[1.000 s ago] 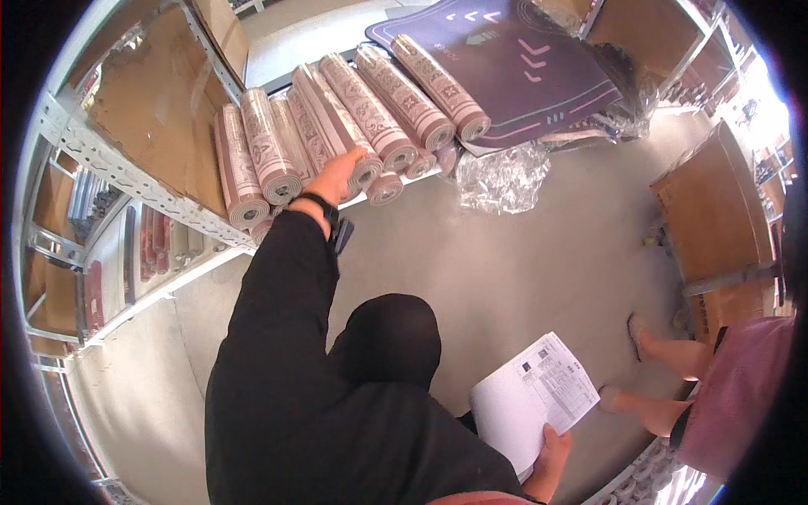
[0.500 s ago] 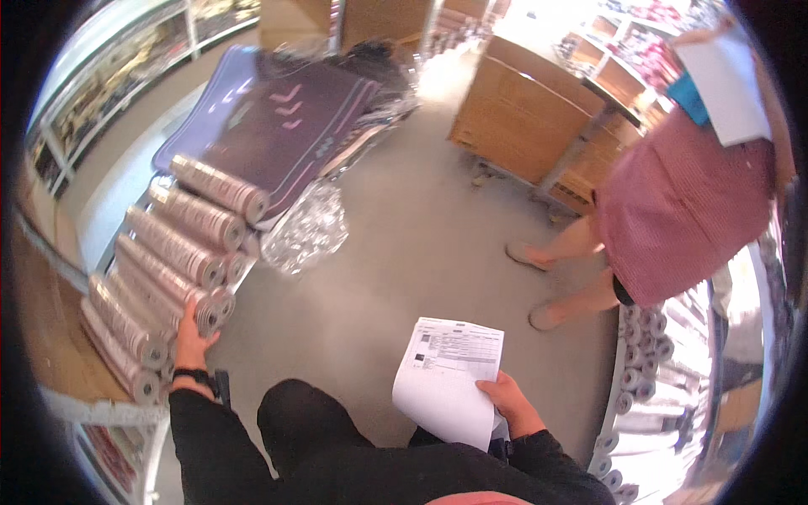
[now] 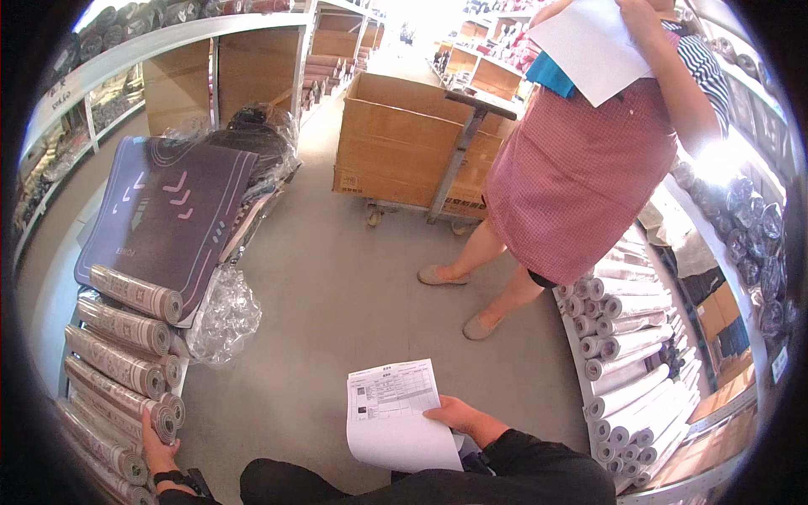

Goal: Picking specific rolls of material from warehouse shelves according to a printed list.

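Note:
At the lower left my left hand [image 3: 159,446] grips the near end of a plastic-wrapped rolled mat [image 3: 118,394]. That roll lies in a stack of similar patterned rolls, among them a top roll [image 3: 135,295]. A dark band circles my left wrist. My right hand [image 3: 460,417], closed with the thumb on top, holds printed sheets of paper [image 3: 396,425] in front of my body. A table with pictures is printed on the upper part of the front sheet, and its lower part bends over blank.
A flat dark mat [image 3: 168,219] and crumpled clear plastic [image 3: 223,316] lie beyond the stack. Ahead stands a trolley with a large cardboard box [image 3: 404,135]. A person in a pink checked apron [image 3: 581,185] stands right, holding paper. White rolls [image 3: 623,396] line the right shelf.
My view has swung right and up, bringing in more of the person and the right shelf. My left hand stays at the rolls, and the papers remain in my right hand.

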Motion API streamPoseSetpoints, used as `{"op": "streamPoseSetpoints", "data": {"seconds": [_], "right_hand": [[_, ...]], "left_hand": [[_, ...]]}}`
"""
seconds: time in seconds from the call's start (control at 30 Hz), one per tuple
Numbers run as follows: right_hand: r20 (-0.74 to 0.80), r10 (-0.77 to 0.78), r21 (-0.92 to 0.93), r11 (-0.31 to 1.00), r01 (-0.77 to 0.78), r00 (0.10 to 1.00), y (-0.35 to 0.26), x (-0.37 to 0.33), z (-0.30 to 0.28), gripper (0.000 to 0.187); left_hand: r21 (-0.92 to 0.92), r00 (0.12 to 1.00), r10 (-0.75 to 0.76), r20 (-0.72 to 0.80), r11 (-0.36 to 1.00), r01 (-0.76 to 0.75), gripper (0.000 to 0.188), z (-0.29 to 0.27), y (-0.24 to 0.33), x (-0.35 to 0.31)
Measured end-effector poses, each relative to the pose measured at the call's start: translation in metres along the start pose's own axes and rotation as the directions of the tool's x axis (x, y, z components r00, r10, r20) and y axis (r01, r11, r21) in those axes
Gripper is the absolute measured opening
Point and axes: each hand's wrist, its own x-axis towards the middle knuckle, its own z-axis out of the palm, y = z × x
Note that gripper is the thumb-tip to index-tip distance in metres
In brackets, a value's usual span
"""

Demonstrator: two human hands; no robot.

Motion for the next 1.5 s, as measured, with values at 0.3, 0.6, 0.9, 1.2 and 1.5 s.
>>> {"op": "streamPoseSetpoints", "data": {"seconds": [0.3,0.6,0.9,1.2,1.5], "right_hand": [[0.059,0.051,0.104,0.993,-0.057,0.997,-0.003,-0.004,0.000,0.039],[0.121,0.096,0.028,0.995,-0.100,0.988,-0.009,-0.003,0.025,0.039],[0.029,0.090,0.113,0.989,-0.093,0.995,-0.030,-0.010,0.033,0.041],[0.102,0.058,0.151,0.986,-0.073,0.993,-0.033,-0.003,0.032,0.047],[0.091,0.021,0.186,0.982,-0.038,0.996,-0.016,0.002,0.033,0.047]], "left_hand": [[-0.035,0.995,-0.030,-0.095,0.999,0.027,0.081,0.014,-0.001,0.006],[0.042,0.992,-0.033,-0.123,0.998,0.038,0.075,0.005,0.006,0.014],[0.413,0.911,0.363,0.195,0.812,-0.412,0.043,0.046,0.014,-0.061],[0.087,0.951,0.010,-0.310,0.996,0.018,0.072,0.020,0.008,-0.011],[0.128,0.961,0.054,-0.273,0.992,-0.019,0.084,0.024,0.013,-0.024]]}}
